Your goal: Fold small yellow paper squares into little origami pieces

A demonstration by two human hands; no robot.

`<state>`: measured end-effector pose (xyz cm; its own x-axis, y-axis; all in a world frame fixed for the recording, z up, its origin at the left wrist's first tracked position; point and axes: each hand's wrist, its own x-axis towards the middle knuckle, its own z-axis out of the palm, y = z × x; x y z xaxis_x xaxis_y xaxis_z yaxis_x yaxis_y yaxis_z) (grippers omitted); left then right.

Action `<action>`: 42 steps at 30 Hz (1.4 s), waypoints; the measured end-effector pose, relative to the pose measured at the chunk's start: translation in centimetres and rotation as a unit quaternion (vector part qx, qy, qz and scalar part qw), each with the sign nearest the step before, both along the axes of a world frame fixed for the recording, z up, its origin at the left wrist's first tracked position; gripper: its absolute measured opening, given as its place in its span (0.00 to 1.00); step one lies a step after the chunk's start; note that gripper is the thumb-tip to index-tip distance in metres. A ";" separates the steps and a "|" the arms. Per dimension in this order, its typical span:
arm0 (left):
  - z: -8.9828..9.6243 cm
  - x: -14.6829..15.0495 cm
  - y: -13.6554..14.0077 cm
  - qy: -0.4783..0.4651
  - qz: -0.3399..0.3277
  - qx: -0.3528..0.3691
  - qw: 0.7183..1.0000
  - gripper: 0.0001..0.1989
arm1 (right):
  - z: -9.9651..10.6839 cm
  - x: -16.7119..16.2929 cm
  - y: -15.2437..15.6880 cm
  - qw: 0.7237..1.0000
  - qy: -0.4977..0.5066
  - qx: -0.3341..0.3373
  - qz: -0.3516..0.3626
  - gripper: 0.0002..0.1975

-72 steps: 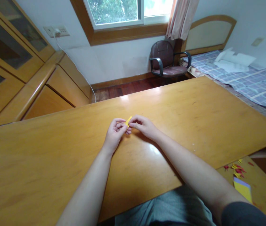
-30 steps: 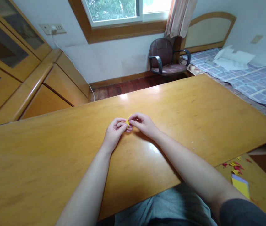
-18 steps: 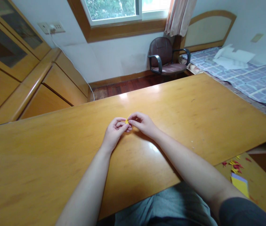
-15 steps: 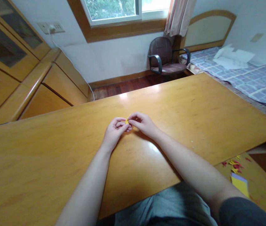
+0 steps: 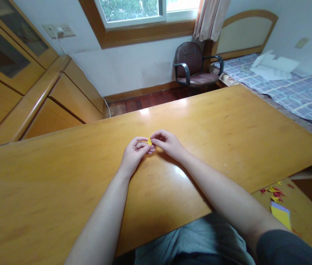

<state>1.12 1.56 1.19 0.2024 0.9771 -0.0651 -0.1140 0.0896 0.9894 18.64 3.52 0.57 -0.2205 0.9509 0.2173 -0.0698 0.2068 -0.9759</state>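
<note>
A small piece of yellow paper [image 5: 149, 141] is held just above the wooden table [image 5: 70, 176], pinched between both hands. My left hand [image 5: 136, 151] grips its left side and lower edge with thumb and fingers. From the right, the thumb and forefinger of my right hand [image 5: 167, 142] close on its other side. The paper looks folded, but its exact shape is too small to make out, and fingers cover part of it.
On a lower surface at the right lie several small red and yellow folded paper pieces [image 5: 276, 193] and a stack of yellow paper [image 5: 281, 216]. Beyond the table stand a brown armchair [image 5: 190, 64] and a bed [image 5: 280, 84]. A wooden cabinet [image 5: 64, 106] flanks the left side.
The yellow paper shows slightly more of its face between the fingers, and my right fingers have shifted a little. Both hands keep their place over the table.
</note>
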 end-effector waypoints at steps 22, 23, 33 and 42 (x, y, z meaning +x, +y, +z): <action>0.3 0.1 0.0 0.013 -0.002 0.008 1.000 0.22 | 0.0 -0.1 0.0 1.000 0.018 -0.007 0.010 0.08; 0.3 0.0 0.0 0.013 -0.001 0.007 1.000 0.22 | 0.1 -0.1 0.0 1.000 0.016 -0.008 0.010 0.08; -0.6 -0.4 0.3 -0.009 -0.010 -0.002 1.000 0.18 | 0.3 0.0 0.0 1.000 0.003 -0.008 0.002 0.08; 0.1 0.0 0.0 0.010 -0.001 0.006 1.000 0.21 | 0.3 0.0 -0.1 1.000 0.010 -0.007 0.009 0.08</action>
<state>1.08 1.54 1.26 0.2034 0.9774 -0.0573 -0.0933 0.0776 0.9926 18.60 3.45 0.85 -0.2327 0.9499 0.2086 -0.0920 0.1920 -0.9771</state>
